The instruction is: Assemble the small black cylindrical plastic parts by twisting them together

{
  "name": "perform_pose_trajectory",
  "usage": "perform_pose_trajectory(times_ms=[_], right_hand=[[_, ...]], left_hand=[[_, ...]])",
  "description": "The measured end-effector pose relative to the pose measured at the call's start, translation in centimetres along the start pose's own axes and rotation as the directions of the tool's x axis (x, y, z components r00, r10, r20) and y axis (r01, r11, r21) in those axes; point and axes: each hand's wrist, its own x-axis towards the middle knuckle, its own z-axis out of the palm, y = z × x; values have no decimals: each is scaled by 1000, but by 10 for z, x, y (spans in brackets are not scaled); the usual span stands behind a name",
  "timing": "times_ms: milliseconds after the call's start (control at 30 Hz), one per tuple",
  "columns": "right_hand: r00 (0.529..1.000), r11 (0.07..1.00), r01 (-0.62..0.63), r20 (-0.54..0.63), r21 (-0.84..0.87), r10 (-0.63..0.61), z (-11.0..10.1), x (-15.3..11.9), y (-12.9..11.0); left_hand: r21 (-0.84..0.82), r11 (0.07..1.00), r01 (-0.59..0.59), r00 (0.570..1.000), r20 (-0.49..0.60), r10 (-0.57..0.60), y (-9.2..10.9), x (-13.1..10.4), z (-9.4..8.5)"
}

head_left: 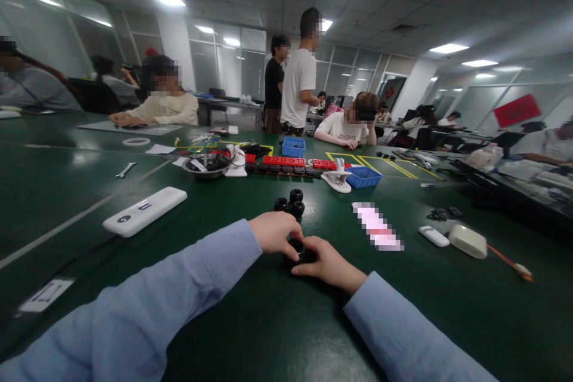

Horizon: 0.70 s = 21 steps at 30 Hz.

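Note:
Both my hands meet over the green table around a small black wheel, which looks like a toy tyre with a hollow middle. Fingers and thumb of my left hand close on its left and upper side. My right hand grips it from the right, thumb toward the near side. Part of the wheel is covered by the fingers, and whether a second piece lies under it I cannot tell. Just beyond my left hand, a small cluster of similar black wheels sits together on the table.
A white power bank lies left, a wrench beyond it. A phone and a pale case lie right. Across the middle stand a metal bowl, red blocks, white clamps and blue bins. Several people are around.

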Motion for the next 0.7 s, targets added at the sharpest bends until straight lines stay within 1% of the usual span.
perform_pose_trajectory(times_ms=[100, 300, 467, 567, 700], right_hand=[[1000, 1000, -1, -4, 0, 1, 0, 0, 0], [1000, 1000, 3, -9, 23, -3, 1, 0, 1], [1000, 1000, -10, -14, 19, 11, 2, 0, 0], [1000, 1000, -12, -15, 10, 12, 2, 1, -1], [1000, 999, -13, -18, -29, 13, 2, 1, -2]], left_hand=[[20, 999, 47, 999, -13, -46, 4, -1, 1], [35, 994, 102, 993, -58, -100, 10, -3, 2], [37, 986, 164, 984, -68, -162, 13, -3, 4], [49, 978, 204, 976, -91, -199, 16, -4, 5], [118, 955, 272, 957, -132, -257, 23, -5, 5]])
